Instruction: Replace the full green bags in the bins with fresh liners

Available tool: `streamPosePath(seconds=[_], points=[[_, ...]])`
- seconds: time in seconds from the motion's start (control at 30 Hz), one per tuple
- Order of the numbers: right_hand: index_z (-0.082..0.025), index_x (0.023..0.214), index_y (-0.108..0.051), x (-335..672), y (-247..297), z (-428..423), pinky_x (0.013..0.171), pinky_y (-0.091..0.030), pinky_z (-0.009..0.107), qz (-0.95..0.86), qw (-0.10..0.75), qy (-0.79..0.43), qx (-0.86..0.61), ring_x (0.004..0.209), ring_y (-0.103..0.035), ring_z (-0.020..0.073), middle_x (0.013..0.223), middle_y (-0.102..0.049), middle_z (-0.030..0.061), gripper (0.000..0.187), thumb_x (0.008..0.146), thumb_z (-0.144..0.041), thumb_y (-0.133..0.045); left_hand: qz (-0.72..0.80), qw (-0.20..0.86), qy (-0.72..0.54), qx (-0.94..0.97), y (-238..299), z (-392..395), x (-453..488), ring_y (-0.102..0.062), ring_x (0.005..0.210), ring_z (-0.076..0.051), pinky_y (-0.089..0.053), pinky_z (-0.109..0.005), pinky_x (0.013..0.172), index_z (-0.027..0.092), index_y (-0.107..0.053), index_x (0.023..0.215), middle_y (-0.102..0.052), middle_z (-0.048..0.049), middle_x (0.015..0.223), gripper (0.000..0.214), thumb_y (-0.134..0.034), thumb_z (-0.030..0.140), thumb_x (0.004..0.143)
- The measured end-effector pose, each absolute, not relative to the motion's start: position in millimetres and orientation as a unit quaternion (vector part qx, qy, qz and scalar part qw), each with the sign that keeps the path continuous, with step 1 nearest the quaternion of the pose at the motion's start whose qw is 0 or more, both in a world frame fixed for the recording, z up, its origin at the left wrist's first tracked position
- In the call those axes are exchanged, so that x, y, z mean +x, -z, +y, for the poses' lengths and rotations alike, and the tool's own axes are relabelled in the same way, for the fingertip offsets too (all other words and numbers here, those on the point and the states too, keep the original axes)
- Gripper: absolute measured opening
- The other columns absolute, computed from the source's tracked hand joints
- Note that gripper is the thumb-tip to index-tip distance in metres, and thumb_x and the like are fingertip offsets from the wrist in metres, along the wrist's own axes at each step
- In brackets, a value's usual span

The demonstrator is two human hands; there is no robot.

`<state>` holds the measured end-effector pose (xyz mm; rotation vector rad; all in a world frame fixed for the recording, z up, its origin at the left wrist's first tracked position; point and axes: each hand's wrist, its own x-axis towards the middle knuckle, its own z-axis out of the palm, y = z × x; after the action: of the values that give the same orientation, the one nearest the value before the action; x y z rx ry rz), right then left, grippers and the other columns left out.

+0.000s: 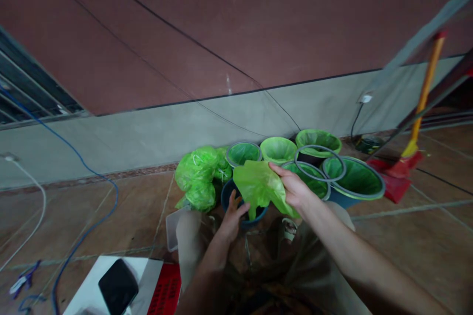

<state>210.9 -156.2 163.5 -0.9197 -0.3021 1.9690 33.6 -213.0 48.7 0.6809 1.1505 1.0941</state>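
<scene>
Green bag point(258, 184), crumpled, translucent, over bin point(226, 196)

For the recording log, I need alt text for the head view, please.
Both hands work a green plastic bag over a dark bin: right hand grips the bag, left hand its rim. Green-lined bins stand behind by the wall.
</scene>
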Motion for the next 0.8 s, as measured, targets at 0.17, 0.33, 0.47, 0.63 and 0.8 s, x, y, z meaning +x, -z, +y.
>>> streamPosePath(seconds=[0.17,0.33,0.47,0.63,0.8], points=[[-0.015,0.091,-0.065,213,-166,-157,0.069,-0.060,0.029,-0.138,0.456,-0.794,-0.377,0.068,-0.072,0.0187,0.067,-0.073,0.0054,0.016,0.091,-0.027,-0.054,0.419,0.695,-0.463,0.357,-28,-194,83,-0.068,0.094,-0.025,-0.053,-0.039,0.082,0.026,-0.029,0.148,-0.061,-0.0133,0.132,0.119,-0.088,0.018,0.046],[-0.019,0.085,-0.063,233,-174,-157,0.071,-0.059,0.031,-0.252,0.532,-0.717,-0.374,0.074,-0.071,0.0196,0.077,-0.073,0.0038,0.019,0.072,-0.028,-0.074,0.475,0.599,-0.440,0.472,-31,-182,82,-0.067,0.083,-0.022,-0.052,-0.033,0.079,0.014,-0.067,0.100,-0.073,-0.0063,0.089,0.039,-0.069,0.013,0.061],[-0.023,0.091,-0.061,278,-168,-139,0.070,-0.058,0.032,-0.338,0.643,-0.553,-0.408,0.069,-0.068,0.0170,0.077,-0.070,-0.0020,0.041,0.055,-0.016,-0.080,0.534,0.487,-0.446,0.527,-50,-180,40,-0.067,0.086,-0.020,-0.051,-0.031,0.083,0.018,-0.071,0.094,-0.073,-0.0037,0.092,0.031,-0.062,0.013,0.065],[-0.021,0.099,-0.062,332,-136,-114,0.059,-0.052,0.030,-0.376,0.665,-0.377,-0.524,0.056,-0.059,0.0145,0.065,-0.062,-0.0048,0.045,0.055,-0.023,-0.076,0.579,0.359,-0.445,0.581,-90,-174,-22,-0.068,0.085,-0.020,-0.052,-0.032,0.082,0.018,-0.071,0.094,-0.074,-0.0049,0.091,0.026,-0.061,0.022,0.071],[-0.018,0.101,-0.069,351,-118,-112,0.068,-0.051,0.035,-0.520,0.518,-0.159,-0.660,0.064,-0.061,0.0192,0.075,-0.069,0.0043,0.030,0.073,-0.024,-0.062,0.659,0.185,-0.368,0.629,-120,-176,-63,-0.068,0.077,-0.021,-0.051,-0.030,0.077,0.019,-0.073,0.102,-0.075,-0.0058,0.090,0.031,-0.053,0.027,0.080]])
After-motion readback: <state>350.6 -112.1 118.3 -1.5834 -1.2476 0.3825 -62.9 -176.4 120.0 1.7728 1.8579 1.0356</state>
